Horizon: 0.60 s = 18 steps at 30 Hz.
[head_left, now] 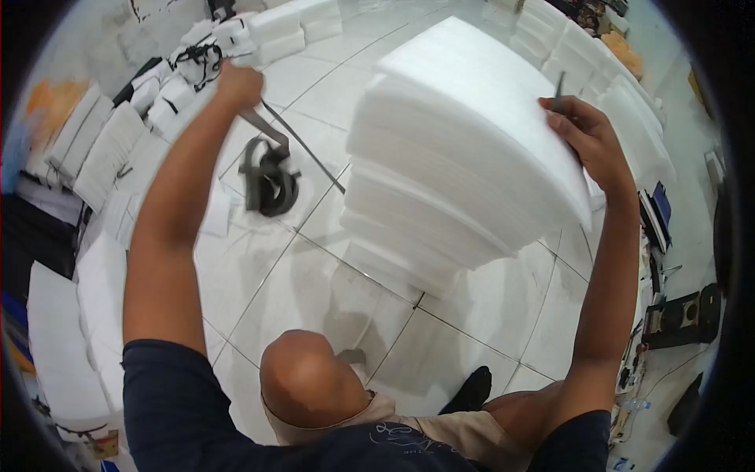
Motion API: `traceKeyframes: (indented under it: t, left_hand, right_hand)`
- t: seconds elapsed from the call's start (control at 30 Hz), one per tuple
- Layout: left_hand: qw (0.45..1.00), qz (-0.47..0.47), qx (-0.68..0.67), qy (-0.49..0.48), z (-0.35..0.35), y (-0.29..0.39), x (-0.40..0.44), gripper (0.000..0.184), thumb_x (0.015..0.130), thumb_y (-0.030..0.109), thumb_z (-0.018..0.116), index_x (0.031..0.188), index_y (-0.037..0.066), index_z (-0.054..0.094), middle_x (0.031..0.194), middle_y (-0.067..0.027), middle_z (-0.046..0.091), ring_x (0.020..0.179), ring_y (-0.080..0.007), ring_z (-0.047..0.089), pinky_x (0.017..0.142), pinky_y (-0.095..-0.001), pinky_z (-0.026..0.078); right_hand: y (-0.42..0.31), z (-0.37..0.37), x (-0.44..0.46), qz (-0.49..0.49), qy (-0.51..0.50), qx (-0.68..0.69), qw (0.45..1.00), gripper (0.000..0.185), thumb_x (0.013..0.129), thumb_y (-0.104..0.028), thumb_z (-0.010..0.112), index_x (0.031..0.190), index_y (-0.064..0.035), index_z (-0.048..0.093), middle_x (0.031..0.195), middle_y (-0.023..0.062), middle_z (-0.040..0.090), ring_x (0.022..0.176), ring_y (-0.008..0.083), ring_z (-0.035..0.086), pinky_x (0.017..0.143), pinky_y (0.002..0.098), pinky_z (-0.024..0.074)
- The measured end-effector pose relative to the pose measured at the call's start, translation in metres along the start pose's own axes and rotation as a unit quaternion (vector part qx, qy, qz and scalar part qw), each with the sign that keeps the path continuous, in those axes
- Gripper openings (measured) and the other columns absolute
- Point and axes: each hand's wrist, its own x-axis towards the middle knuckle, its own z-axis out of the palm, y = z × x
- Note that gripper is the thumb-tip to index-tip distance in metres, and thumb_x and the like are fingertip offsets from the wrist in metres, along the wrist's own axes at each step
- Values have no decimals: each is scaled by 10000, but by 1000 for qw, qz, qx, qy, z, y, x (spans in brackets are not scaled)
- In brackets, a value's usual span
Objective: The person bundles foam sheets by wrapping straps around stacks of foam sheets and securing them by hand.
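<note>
A tall stack of white foam sheets [464, 102] stands on the tiled floor in front of me. My left hand [240, 85] is raised to the left of the stack, closed around a dark grey strap [303, 145]. One length of it slants down to the stack's left side and passes out of sight there. Another length hangs toward a loose strap coil [275, 185] on the floor. At the stack's upper right edge, my right hand [586, 138] pinches a short dark strap end [559, 88] that sticks up.
Bundled white foam blocks [275, 31] line the floor at the back left. More foam stacks [582, 55] stand behind on the right. Foam slabs [67, 338] lie at the left edge. A black speaker-like box [680, 318] sits at the right, near scattered small items.
</note>
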Motion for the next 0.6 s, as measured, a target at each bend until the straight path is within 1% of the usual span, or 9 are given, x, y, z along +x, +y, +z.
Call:
traceKeyframes:
  t: [0.03, 0.1, 0.13, 0.17, 0.2, 0.23, 0.4, 0.5, 0.6]
  left_hand:
    - [993, -54, -51, 87, -25, -28, 2, 222, 718, 271, 670, 848, 104, 738, 943, -129, 718, 900, -264, 685, 789, -471, 453]
    - [971, 227, 56, 45, -39, -97, 49, 233, 718, 215, 660, 893, 74, 722, 887, -143, 708, 815, -255, 684, 696, -421, 496]
    - [973, 74, -220, 6, -68, -103, 41, 218, 742, 187, 645, 907, 59, 707, 829, -118, 687, 762, -239, 673, 655, -392, 507]
    - [876, -86, -474, -29, -105, -100, 26, 202, 766, 159, 630, 920, 45, 693, 770, -92, 666, 709, -224, 663, 613, -363, 517]
    - [735, -133, -665, 8, -137, -83, 0, 140, 817, 138, 585, 889, 36, 648, 660, -27, 561, 606, -180, 613, 597, -334, 517]
    - [697, -144, -701, -45, -162, -74, -12, 140, 848, 179, 585, 815, 45, 607, 636, 17, 506, 512, -107, 528, 555, -295, 496]
    - [670, 6, -720, -181, -252, -19, -26, 138, 860, 189, 618, 792, 70, 601, 509, 85, 420, 378, -7, 301, 404, -181, 297]
    - [661, 3, -726, -191, -284, 23, -16, 126, 855, 177, 612, 800, 67, 588, 552, 70, 463, 406, -24, 373, 499, -201, 469]
    - [738, -27, -644, -200, -320, 65, -27, 129, 853, 201, 590, 814, 78, 593, 609, 48, 500, 466, -36, 433, 653, -254, 570]
  right_hand:
    - [-3, 0, 0, -2, 9, 1, 1000, 380, 894, -352, 657, 1130, -56, 681, 953, 105, 678, 841, 162, 578, 799, 284, 463]
    - [-9, 0, 2, -44, -12, -22, 999, 315, 911, -285, 646, 1102, -35, 667, 937, 53, 661, 873, 107, 557, 820, 256, 445]
    - [-2, 1, 5, -50, -4, -16, 999, 353, 885, -348, 662, 1091, -63, 701, 971, 67, 691, 876, 168, 566, 817, 314, 459]
    - [-1, 3, 5, -56, 0, -11, 998, 353, 885, -348, 662, 1091, -63, 701, 971, 67, 691, 876, 168, 566, 817, 314, 459]
    - [-1, 5, 6, -46, 0, -4, 999, 337, 881, -335, 665, 1085, -70, 704, 973, 70, 691, 877, 176, 566, 821, 321, 456]
    - [-1, 6, 8, -36, 2, 1, 999, 321, 878, -322, 668, 1080, -76, 707, 975, 74, 692, 879, 184, 567, 825, 327, 452]
    - [-3, 8, 7, -97, 21, -7, 995, 315, 871, -305, 671, 1046, -44, 700, 978, 108, 693, 933, 224, 610, 908, 374, 427]
    - [-2, 4, 8, -97, -5, 30, 995, 298, 877, -305, 669, 1053, -66, 697, 969, 56, 686, 906, 151, 571, 864, 323, 420]
    - [7, -1, 14, -131, 16, 36, 991, 306, 887, -317, 665, 1022, -43, 686, 934, 70, 680, 880, 161, 586, 835, 322, 451]
